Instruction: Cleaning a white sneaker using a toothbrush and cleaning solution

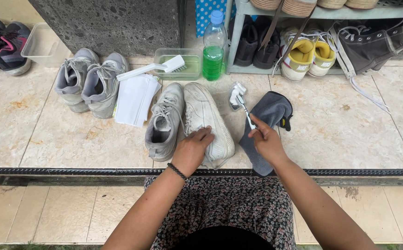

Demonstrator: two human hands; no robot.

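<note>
White sneaker (209, 121) is pressed flat by left hand (193, 149) – small brush (241, 104) is pinched by right hand (265, 139), above grey cloth (268, 113).

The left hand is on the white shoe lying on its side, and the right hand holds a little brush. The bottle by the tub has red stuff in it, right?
Not quite. In the head view the liquid in the bottle is green, not red. The rest is right.

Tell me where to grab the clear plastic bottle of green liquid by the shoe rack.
Probably best to grip the clear plastic bottle of green liquid around its clear upper body, just below the blue cap, coming from the front. It stands upright, with the shallow clear tub close on its left and the grey shoe rack's leg on its right, so side approaches look cramped.
</note>
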